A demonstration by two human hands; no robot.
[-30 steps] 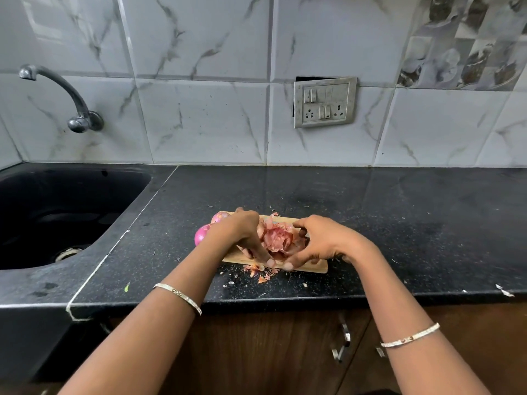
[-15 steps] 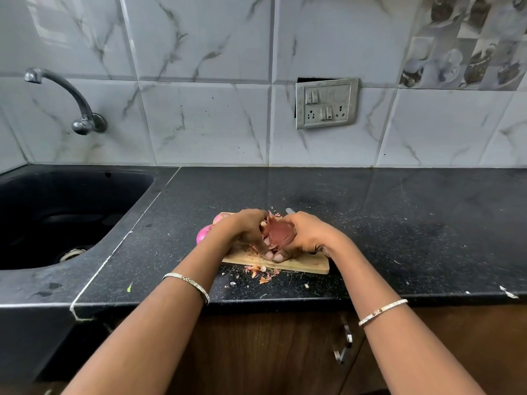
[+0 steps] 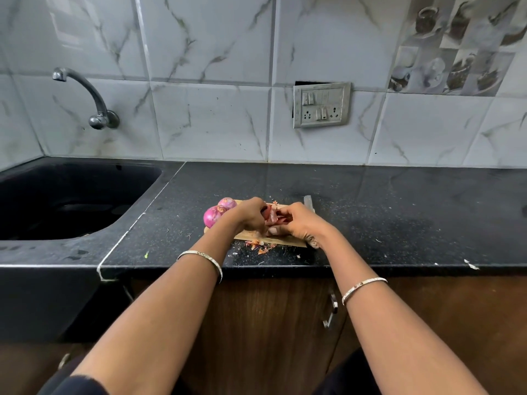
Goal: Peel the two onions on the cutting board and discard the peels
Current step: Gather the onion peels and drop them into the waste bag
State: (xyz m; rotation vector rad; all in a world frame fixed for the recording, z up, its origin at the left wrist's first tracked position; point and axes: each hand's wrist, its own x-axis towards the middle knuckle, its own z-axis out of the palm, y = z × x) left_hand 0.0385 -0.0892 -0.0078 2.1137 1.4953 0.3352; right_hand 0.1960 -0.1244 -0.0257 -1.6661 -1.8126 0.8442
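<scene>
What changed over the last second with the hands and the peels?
Both hands closed inward: the left hand and right hand scooped the loose peels into a tight bunch that they now grip between them over the cutting board. Unchanged: the two peeled onions at the board's left end, small scraps on the counter in front.

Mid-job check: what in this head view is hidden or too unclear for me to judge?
Peel bundle: largely wrapped by the left hand and right hand; its amount is unclear.
Cutting board: middle covered by both hands, so stray peels there are hidden.
Grey object behind the right hand: only an end shows; possibly a knife.
Sink basin: too dark to read.
</scene>
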